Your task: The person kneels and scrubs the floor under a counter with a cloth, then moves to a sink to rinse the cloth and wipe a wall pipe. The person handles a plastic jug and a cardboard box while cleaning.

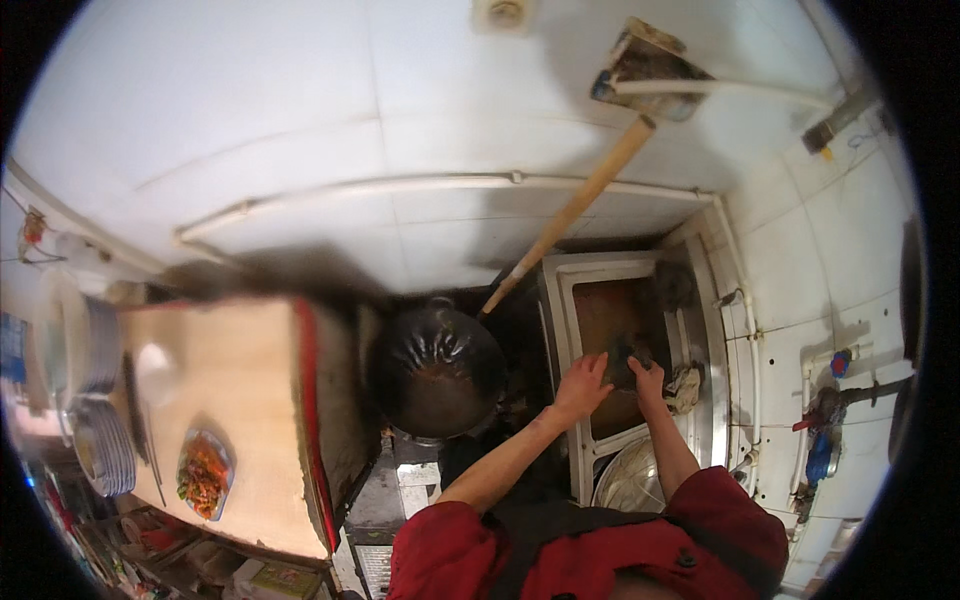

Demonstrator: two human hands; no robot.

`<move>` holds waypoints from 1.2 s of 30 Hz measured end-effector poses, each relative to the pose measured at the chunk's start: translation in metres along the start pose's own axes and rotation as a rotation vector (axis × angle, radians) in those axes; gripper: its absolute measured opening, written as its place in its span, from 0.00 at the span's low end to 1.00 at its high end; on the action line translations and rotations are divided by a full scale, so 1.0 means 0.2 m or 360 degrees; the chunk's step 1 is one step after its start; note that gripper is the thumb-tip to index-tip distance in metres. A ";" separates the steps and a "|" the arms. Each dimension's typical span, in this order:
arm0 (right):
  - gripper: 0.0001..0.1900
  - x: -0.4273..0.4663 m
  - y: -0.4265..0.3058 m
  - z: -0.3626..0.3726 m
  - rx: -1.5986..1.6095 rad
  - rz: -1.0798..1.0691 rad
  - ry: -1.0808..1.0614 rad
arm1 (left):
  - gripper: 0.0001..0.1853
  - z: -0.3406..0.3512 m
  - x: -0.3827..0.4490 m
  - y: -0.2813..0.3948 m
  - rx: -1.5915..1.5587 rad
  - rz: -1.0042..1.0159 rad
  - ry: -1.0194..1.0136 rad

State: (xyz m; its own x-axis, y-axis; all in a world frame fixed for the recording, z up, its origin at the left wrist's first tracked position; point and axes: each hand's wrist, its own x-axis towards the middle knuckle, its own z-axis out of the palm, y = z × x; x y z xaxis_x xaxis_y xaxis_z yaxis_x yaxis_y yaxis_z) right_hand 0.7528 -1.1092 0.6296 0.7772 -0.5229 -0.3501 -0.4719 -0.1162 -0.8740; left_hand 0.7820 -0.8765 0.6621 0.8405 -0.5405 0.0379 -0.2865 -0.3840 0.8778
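Note:
Both my hands are over a metal-rimmed sink basin (559, 300) holding brownish water (611, 307). My right hand (646, 379) grips a dark, soft-looking item (626, 356), perhaps a cloth or scrubber; its exact kind is unclear. Just left of that item, my left hand (581, 386) has its thumb and fingers spread, and I see nothing held in it. A black wok (439, 375) sits to the left of the sink, with a little brownish liquid or residue in its bottom.
A wooden pole (574, 206) leans on the tiled wall above the wok. At left, a pale board-topped counter (247, 390) carries a plate of cooked food (202, 476) and stacked plates (105, 446). A round metal lid or bowl (630, 480) lies near my body. A crumpled rag (684, 390) rests on the sink's right edge.

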 end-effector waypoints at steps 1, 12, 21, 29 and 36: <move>0.18 0.00 -0.10 0.09 0.0007 0.0006 -0.0070 | 0.33 -0.01 0.02 -0.02 0.0002 0.0064 0.0087; 0.15 -0.28 -0.95 0.41 0.0079 -0.0097 -0.0522 | 0.41 -0.32 0.34 0.07 -0.0132 0.0606 0.0485; 0.29 0.28 -0.70 0.56 -0.1282 -0.0533 -0.0224 | 0.32 -0.30 0.05 -0.90 -0.0679 -0.0597 0.0554; 0.40 0.70 -0.45 1.12 -0.1678 -0.1190 -0.0519 | 0.21 -1.07 0.01 -1.41 -0.1332 -0.0922 0.2253; 0.46 0.82 -0.19 1.28 -0.2100 -0.1308 -0.0479 | 0.40 -1.09 0.74 -1.16 -0.1087 -0.0866 0.2635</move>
State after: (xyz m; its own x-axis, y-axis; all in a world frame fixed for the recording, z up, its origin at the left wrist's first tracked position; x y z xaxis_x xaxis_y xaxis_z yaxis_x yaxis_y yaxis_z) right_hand 1.0057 -0.9740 0.5187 0.9674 0.2108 -0.1401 0.2113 -0.9774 -0.0117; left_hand 1.0732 -0.7052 0.5676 0.4206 0.8636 -0.2781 -0.0104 0.3111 0.9503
